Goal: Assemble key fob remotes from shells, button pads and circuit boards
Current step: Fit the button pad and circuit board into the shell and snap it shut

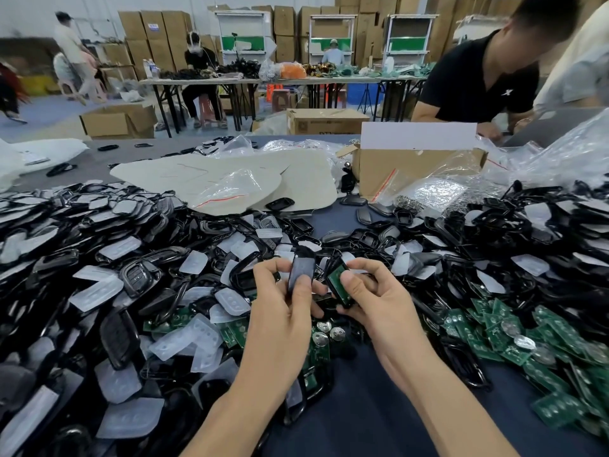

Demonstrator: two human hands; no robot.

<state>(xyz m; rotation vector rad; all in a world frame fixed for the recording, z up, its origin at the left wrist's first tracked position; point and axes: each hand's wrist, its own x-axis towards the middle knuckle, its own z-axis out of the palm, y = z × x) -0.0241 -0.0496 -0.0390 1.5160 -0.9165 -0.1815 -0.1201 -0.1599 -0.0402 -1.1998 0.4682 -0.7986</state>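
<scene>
Your left hand (280,303) pinches a black cover (301,270) just left of the shell (330,288) your right hand (379,301) grips, its green circuit board (336,277) facing you, seemingly so the halves can close.

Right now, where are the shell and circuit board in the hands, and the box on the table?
shell (302,267): head view, grey face.
circuit board (335,276): head view, green face.
box (372,166): head view, front wall.
</scene>
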